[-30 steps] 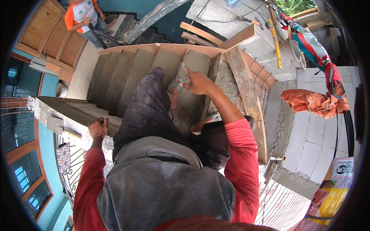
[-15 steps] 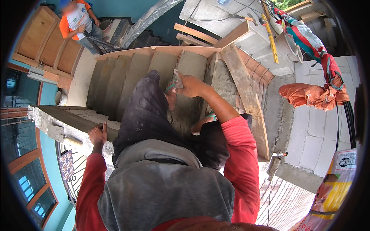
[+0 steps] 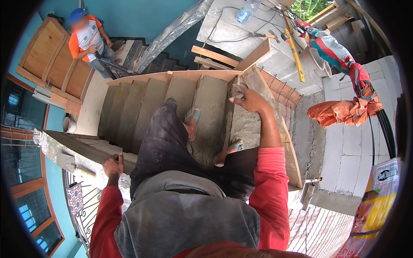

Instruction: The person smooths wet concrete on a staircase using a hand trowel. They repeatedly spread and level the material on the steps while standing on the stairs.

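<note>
My left hand [image 3: 113, 165] has curled fingers and a raised thumb, gripping the edge of the rough cement-topped low wall [image 3: 56, 139]; a trowel [image 3: 64, 161] with a pale handle lies just beside it. My right hand [image 3: 247, 98] reaches over a rough, wet-looking cement step [image 3: 245, 127], thumb and fingers apart, its cement-grey fingertips at the step's upper end, beside a wooden board [image 3: 285, 142]. I see nothing clearly held in it. My sandaled feet [image 3: 192, 120] are on the grey stair treads [image 3: 155, 92].
A person [image 3: 88, 41] in an orange-sleeved shirt holds a dark bar at upper left. A yellow level [image 3: 294, 56], a hammer [image 3: 272, 37] and a plastic bottle [image 3: 245, 13] sit on a concrete ledge [image 3: 217, 30]. Bundled cloth [image 3: 327, 112] hangs right.
My right hand has moved rightward from the middle tread to the rough step by the board. My left hand stays on the low wall. The view has shifted.
</note>
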Demonstrator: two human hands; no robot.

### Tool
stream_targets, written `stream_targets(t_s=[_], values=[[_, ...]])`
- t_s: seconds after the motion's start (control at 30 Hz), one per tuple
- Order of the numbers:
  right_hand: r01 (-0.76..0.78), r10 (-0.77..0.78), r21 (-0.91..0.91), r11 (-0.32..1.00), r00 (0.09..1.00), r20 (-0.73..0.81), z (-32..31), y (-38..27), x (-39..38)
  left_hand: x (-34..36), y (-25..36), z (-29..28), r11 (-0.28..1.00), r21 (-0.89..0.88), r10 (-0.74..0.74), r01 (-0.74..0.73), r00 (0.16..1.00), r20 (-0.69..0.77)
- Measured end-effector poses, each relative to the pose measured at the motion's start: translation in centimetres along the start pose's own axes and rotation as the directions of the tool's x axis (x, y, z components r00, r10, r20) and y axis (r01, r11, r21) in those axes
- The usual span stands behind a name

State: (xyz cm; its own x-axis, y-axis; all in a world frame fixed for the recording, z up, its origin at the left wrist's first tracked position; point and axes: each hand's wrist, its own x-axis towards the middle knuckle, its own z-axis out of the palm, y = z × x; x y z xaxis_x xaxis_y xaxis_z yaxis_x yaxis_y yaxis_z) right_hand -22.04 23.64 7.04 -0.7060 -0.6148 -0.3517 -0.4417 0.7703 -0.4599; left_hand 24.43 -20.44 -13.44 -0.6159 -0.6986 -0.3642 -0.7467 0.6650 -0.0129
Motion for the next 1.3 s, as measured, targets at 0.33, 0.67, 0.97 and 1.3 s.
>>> stream_targets(t_s=[0.33,0.67,0.97,1.3], values=[[-0.337,0.381,0.215,0.917,0.898,-0.22,-4.3,12.4,-7.5,-0.3,0.0,-0.1,1.0,-0.014,-0.011,0.011,1.0,0.005],[-0.488,0.536,0.342,0.803,0.843,-0.055,-2.7,18.7,-10.3,-0.1,0.4,-0.6,0.999,0.043,-0.011,0.009,0.999,0.039],[-0.527,0.55,0.293,0.798,0.835,0.006,-2.1,18.8,-9.5,0.1,-0.2,0.3,0.997,0.075,0.006,-0.007,1.0,0.011],[-0.436,0.454,0.241,0.867,0.89,-0.023,-2.2,16.6,-6.7,-0.2,0.0,-0.3,1.0,0.018,0.016,-0.016,1.0,-0.015]])
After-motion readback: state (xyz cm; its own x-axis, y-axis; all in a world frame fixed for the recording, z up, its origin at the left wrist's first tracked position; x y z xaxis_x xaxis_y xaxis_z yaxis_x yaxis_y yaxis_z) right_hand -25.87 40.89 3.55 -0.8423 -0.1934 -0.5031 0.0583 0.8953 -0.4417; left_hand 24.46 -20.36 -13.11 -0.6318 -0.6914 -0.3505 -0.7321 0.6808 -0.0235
